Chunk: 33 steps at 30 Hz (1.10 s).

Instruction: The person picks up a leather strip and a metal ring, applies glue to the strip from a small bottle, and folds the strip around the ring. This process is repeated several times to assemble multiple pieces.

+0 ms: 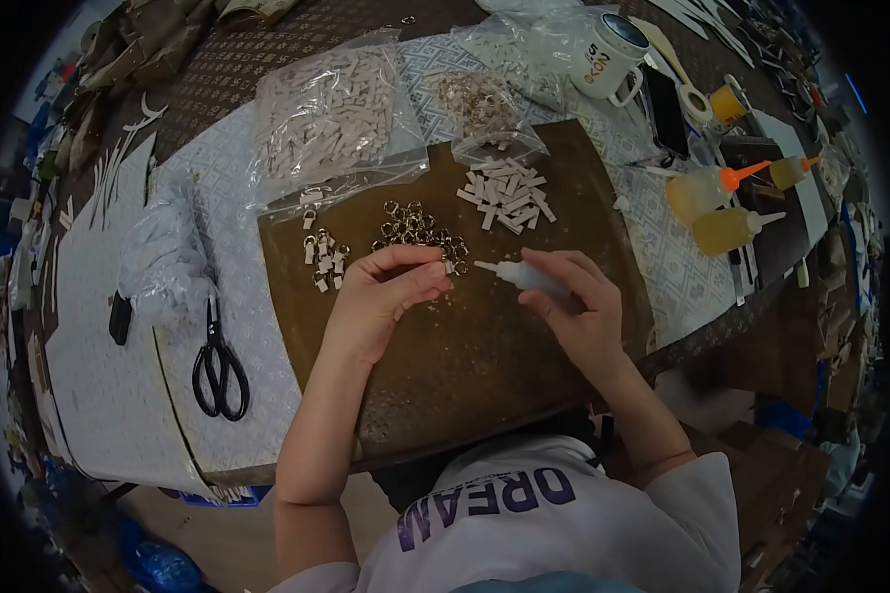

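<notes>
Gripping btl (539, 279) w/ R hand (585, 298), nozzle (486, 265) pointing L, axis crosswise, L hand (390, 289) pinching tabbed ring (450, 266)

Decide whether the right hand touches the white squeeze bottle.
Touching: the head view shows the right hand gripping the white squeeze bottle from both sides.

Head-worn view, looking forward and down, close above worktable (257, 336), dim edges possibly warped

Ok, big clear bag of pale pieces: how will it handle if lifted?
The bag is probably floppy: it lies creased. Full of small pieces, it would likely sag and shift. Its glossy surface may be slippery.
</notes>
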### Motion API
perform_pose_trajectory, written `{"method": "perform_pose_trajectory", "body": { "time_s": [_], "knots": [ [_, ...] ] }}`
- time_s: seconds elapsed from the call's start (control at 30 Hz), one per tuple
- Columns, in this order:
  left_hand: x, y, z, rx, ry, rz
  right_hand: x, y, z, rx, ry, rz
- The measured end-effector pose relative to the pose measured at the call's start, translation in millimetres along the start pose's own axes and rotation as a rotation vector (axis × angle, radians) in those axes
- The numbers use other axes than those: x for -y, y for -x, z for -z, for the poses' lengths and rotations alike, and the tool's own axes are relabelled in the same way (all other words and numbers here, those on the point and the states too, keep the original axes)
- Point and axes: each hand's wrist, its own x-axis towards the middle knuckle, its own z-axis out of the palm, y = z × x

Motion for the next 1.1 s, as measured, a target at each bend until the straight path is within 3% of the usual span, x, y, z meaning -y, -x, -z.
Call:
{"method": "perform_pose_trajectory", "body": {
  "time_s": [0.3,1.1],
  "knots": [
    [-2.4,2.2,-2.1,-0.011,-0.061,0.024,3.0,-4.8,-10.5,-0.015,0.110,0.164],
    [0.2,-0.1,-1.4,0.004,-0.055,0.075,10.5,-8.9,-7.6,0.054,0.123,0.064]
  ]
}}
